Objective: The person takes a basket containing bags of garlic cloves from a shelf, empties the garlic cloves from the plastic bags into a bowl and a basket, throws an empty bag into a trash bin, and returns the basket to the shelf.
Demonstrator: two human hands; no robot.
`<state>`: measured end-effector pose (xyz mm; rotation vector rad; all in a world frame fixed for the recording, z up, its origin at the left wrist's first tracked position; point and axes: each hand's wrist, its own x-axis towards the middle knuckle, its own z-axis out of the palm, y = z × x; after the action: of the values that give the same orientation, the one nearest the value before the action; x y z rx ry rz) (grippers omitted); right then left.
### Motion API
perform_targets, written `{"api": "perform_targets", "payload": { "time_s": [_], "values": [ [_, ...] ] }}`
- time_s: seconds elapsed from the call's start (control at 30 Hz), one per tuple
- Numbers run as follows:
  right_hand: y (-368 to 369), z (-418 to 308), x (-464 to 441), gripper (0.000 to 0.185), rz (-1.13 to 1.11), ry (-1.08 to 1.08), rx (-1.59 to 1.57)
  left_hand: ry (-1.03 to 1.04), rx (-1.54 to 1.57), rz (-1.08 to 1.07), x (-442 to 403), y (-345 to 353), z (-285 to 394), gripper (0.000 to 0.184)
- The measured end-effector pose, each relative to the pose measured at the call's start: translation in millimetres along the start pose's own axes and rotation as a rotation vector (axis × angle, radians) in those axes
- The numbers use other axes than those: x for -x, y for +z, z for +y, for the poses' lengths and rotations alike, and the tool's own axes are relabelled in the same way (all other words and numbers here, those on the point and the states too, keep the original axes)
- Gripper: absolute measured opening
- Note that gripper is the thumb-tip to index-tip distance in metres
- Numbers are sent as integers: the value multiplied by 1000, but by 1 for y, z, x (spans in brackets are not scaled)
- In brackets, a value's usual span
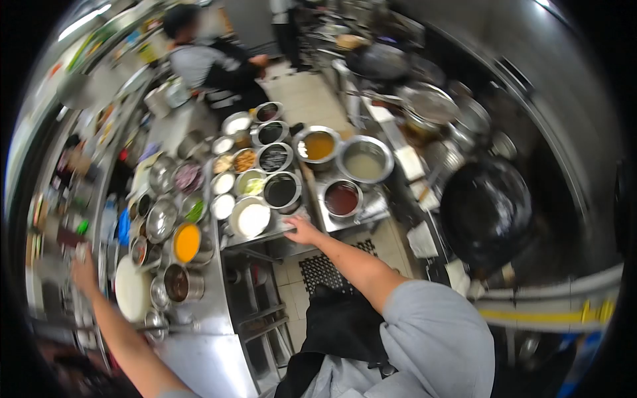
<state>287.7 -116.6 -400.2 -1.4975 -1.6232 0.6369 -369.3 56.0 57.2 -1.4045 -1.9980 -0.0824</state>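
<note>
My right hand [302,230] rests at the front corner of a steel table [271,233], fingers stretched out and nothing seen in them. Just behind it stands a pot of dark liquid [282,190]. To its left is a pot with white contents [253,219], and to its right a pot of dark red sauce [343,198]. Far to the left, my left hand [83,270] reaches up to a cluttered shelf. A small pale shape shows at its fingertips, but blur hides whether the hand grips it.
A black wok [486,212] sits on the stove at right. An orange-filled container [186,242], a white round board [132,288] and several steel bowls crowd the left counter. A co-worker [212,66] stands at the far end. A perforated black mat [332,268] lies on the floor.
</note>
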Motion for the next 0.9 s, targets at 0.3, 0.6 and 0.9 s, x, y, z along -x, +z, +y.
{"api": "perform_targets", "payload": {
  "time_s": [0.3,0.6,0.9],
  "values": [
    [-118,133,152,70,603,1018,-927,-168,97,220,17,-14,10,95],
    [-275,205,171,46,1338,727,-1215,459,623,764,156,-31,112,55],
    [-367,164,88,43,1445,765,-1054,441,1407,-782,553,48,353,25]
  ]
}}
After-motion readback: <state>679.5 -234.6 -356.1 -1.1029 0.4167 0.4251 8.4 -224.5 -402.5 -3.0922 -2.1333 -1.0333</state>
